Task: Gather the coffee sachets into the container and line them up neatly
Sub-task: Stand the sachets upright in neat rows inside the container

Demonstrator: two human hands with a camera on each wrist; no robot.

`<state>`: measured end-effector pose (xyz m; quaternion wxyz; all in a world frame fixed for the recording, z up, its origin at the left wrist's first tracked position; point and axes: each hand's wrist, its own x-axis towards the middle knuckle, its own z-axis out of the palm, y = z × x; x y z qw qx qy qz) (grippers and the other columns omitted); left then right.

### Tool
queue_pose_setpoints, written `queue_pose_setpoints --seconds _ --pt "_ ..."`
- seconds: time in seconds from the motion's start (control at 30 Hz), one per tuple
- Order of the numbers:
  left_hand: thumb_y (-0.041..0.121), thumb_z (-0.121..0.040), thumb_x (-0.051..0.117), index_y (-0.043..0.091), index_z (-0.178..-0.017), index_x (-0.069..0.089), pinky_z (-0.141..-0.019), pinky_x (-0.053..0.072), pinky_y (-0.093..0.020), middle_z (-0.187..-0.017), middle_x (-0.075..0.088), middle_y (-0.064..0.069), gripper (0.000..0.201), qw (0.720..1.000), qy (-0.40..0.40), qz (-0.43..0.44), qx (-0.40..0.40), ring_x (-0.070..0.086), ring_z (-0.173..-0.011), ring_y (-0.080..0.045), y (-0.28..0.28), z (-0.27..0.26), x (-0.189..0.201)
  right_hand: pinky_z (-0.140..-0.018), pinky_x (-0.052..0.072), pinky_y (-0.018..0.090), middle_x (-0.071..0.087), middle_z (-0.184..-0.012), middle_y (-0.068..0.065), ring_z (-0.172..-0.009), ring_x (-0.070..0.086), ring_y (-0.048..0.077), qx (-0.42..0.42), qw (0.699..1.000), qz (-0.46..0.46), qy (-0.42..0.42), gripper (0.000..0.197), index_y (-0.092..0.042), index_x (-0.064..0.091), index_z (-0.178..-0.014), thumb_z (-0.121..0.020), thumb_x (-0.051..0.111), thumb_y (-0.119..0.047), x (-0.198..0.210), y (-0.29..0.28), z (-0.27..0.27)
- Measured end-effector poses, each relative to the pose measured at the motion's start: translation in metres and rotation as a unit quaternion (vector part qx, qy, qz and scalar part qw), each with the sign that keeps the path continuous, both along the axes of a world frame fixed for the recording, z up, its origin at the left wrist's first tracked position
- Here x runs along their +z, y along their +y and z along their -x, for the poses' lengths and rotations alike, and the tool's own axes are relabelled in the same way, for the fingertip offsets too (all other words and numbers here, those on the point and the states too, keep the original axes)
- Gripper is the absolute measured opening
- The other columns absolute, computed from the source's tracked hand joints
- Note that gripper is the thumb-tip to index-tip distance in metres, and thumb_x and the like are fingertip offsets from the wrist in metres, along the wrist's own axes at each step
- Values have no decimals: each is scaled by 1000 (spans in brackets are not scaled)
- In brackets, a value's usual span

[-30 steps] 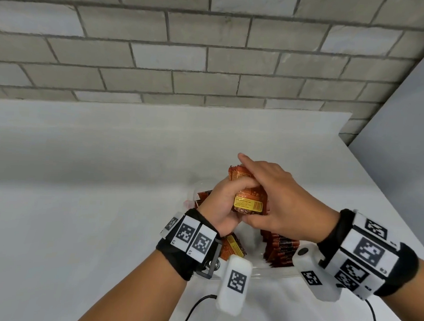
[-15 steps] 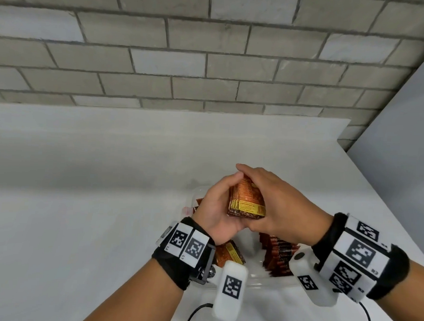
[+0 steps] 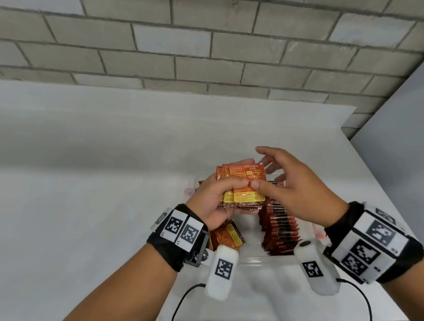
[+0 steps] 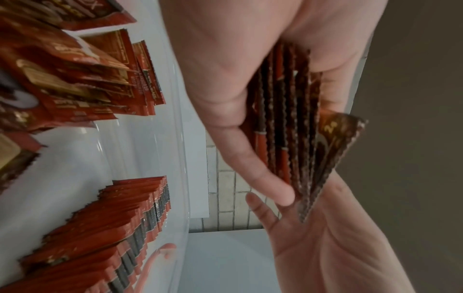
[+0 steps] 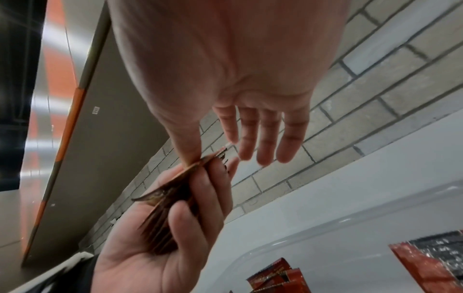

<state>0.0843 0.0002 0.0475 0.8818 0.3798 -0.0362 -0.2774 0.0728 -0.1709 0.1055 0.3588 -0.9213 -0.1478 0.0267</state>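
Above the container (image 3: 257, 261), my left hand (image 3: 213, 202) grips upright sachets (image 3: 241, 184), while my spread right hand (image 3: 300, 189) thumbs their front.

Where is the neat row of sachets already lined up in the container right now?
In the head view, the upright row of red-and-black coffee sachets stands in the right side of the clear plastic container, below the open right hand.
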Motion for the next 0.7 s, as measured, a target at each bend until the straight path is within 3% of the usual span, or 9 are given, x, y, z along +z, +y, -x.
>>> queue_pose_setpoints --seconds 0.1,0.17,0.3,0.37,0.47,0.57,0.63,0.7 --pt "16 -78 65 14 -118 61 -61 59 -34 -95 71 -12 41 1000 2 -11 -6 69 -79 -25 1 3 -4 -74 47 15 57 -98 -12 -88 57 2 -7 999 -43 28 59 -30 42 -134 -82 69 -30 -2 -1 0" --pt "26 -71 78 15 -106 71 -64 57 -35 -94 71 -11 37 1000 1 -7 -11 69 -79 -23 2 4 -7 -72 47 17 60 -93 -7 -83 58 6 -14 998 -67 19 50 -31 49 -127 -82 70 -25 -1 -3 -2" --pt "29 -74 69 19 -87 78 -67 57 -33 -91 70 -10 19 1000 20 2 -14 69 -75 -22 5 5 -8 -69 48 22 62 -86 -4 -81 58 13 -32 989 -138 -51 23 -28 58 -90 -82 71 -12 4 -2 -1" --pt "33 -61 86 18 -87 78 -67 58 -34 -87 69 -11 31 1000 21 12 -5 69 -73 -24 7 4 -9 -71 47 22 58 -86 -5 -84 57 13 -28 979 -169 -110 19 -24 55 -80 -82 70 -12 6 -1 3" --pt "44 -47 92 13 -97 74 -64 58 -35 -88 69 -12 61 999 28 43 -2 68 -71 -24 7 3 -9 -81 40 17 55 -101 -8 -98 52 13 41 985 -94 -142 11 -30 56 -80 -78 65 -24 -2 2 6" --pt "28 -58 88 13 -109 65 -64 56 -34 -99 69 -12 58 996 42 69 25 68 -80 -23 6 1 -8 -98 25 11 50 -123 -14 -120 38 10 90 992 -7 -89 10 -35 63 -84 -77 58 -31 -11 1 7" --pt "12 -71 69 11 -114 61 -64 57 -33 -100 70 -13 44 996 44 63 50 69 -82 -23 8 1 -7 -101 17 7 44 -134 -17 -129 30 7 97 994 5 -56 18 -35 67 -88 -75 55 -32 -10 0 8" --pt "5 -72 57 11 -115 60 -69 58 -36 -105 69 -15 43 994 47 73 69 69 -88 -26 10 0 -7 -103 21 12 40 -137 -20 -131 29 4 70 997 -17 -32 25 -35 65 -96 -72 56 -32 -5 1 10"
